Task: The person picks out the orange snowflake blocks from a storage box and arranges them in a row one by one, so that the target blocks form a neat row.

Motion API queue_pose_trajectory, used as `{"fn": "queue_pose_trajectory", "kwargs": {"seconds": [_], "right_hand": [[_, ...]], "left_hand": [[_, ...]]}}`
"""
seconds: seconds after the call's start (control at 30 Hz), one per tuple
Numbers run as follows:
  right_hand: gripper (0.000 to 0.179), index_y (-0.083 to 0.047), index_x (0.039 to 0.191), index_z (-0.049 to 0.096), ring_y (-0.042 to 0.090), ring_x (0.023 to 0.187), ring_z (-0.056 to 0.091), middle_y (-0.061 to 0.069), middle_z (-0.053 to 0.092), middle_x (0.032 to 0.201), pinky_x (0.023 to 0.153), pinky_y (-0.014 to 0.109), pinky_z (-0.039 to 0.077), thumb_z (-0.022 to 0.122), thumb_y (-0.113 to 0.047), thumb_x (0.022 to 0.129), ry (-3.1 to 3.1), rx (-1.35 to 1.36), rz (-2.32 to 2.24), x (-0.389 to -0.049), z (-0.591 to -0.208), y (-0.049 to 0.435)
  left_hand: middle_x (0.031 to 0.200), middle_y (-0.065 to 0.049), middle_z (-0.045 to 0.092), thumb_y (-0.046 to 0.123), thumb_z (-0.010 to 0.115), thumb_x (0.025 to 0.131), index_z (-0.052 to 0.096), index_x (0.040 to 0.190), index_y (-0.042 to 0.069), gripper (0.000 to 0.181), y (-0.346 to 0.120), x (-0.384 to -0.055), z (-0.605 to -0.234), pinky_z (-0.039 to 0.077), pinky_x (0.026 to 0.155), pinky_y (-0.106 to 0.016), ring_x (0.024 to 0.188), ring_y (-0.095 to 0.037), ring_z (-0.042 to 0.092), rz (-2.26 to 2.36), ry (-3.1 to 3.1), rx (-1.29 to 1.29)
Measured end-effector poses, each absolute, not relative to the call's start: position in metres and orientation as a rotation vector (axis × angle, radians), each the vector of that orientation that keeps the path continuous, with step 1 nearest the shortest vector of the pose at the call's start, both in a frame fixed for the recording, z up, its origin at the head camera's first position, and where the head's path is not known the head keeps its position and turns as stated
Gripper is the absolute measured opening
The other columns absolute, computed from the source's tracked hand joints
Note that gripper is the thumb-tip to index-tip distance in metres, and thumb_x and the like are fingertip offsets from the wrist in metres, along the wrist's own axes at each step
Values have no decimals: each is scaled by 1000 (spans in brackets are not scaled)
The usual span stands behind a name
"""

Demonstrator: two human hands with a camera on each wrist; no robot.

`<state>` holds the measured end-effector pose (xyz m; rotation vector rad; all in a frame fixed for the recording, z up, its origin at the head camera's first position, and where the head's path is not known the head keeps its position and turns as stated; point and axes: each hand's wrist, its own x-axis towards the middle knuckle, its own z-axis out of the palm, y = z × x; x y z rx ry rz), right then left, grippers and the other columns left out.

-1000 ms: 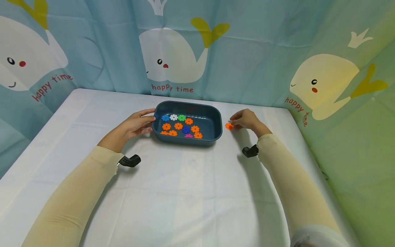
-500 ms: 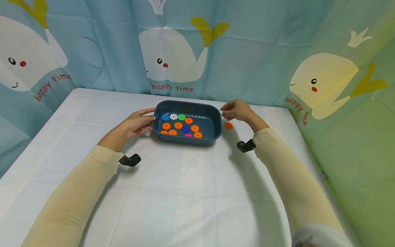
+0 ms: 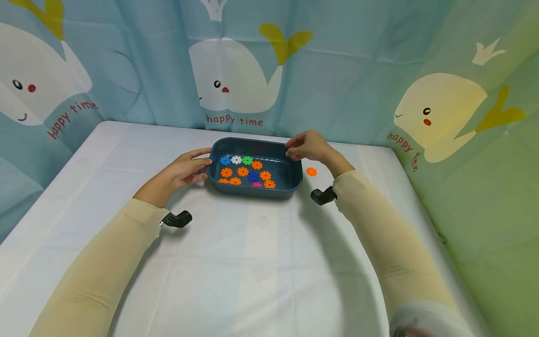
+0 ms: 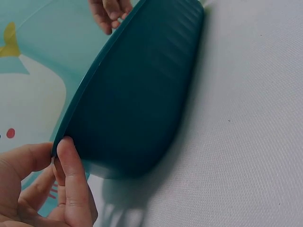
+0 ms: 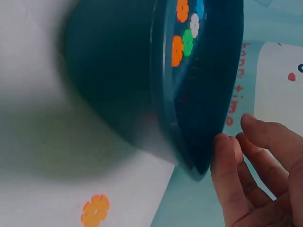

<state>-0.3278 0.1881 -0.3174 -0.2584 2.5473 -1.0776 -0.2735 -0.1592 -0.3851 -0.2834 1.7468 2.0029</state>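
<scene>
Notched plastic discs [image 3: 242, 172] lie in the dark teal bin [image 3: 240, 191], mostly toward its left side and front. Along the back of the group run a light blue disc [image 3: 225, 160], a white disc [image 3: 236, 160] and a green disc [image 3: 247, 160]; a dark blue disc [image 3: 253, 176] and a pink disc [image 3: 257, 184] sit farther forward among several orange ones. One more, a loose orange disc [image 3: 311, 172], lies on the white tabletop [image 3: 219, 262], just beside the bin's right end.

The left hand [image 3: 187, 169] grasps the bin's left end, pinching the rim between its digits. The right hand [image 3: 309, 146] is at the bin's back right corner, fingers loosely bent and thumb apart, with nothing visible in its grasp; from these angles I can't tell whether a fingertip touches the rim.

Black wrist cameras [image 3: 178, 219] sit at the cuffs of both cream sleeves [image 3: 105, 248]. Behind the table hangs a blue-green curtain [image 3: 332, 93] printed with white whales and "happy time".
</scene>
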Motion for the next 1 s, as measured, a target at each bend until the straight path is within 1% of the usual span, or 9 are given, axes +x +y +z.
{"fn": "queue_pose_trajectory", "kwargs": {"seconds": [0.17,0.4,0.53,0.73,0.83,1.0], "right_hand": [[33,7,124,62,31,99,69,21,69,113,89,36,57,65,-6,94,2461,-286,-1136,-328,-322,178],[36,10,127,59,32,101,68,22,69,114,90,37,57,62,-4,95,2397,-346,-1114,-325,-327,166],[38,9,129,58,35,104,66,22,68,115,92,38,56,64,-5,94,2383,-364,-1069,-325,-331,161],[40,8,129,59,36,105,66,22,67,117,93,39,56,67,-6,93,2367,-372,-1043,-324,-337,154],[39,9,129,59,35,104,66,24,66,119,93,40,56,66,-5,93,2349,-372,-1054,-324,-341,152],[35,10,127,59,31,101,68,24,68,115,93,41,56,63,-1,94,2339,-368,-1060,-323,-348,149]], "left_hand": [[98,3,62,14,57,100,36,154,22,58,-159,-273,-386,58,64,-17,75,-4,62,2002,1753,-281],[105,2,60,14,57,100,37,153,23,57,-158,-273,-386,57,64,-17,77,-4,61,1995,1768,-296],[106,2,60,13,56,100,37,153,22,57,-157,-273,-386,57,64,-17,77,-4,62,1991,1777,-295],[107,1,59,14,56,100,37,153,22,57,-157,-273,-386,57,64,-17,77,-4,62,1994,1785,-292],[106,2,60,14,56,100,37,153,22,57,-157,-273,-387,57,64,-17,77,-4,62,1994,1787,-291],[104,2,61,14,57,100,38,153,22,56,-158,-273,-387,58,65,-18,76,-4,63,1993,1789,-298]]}}
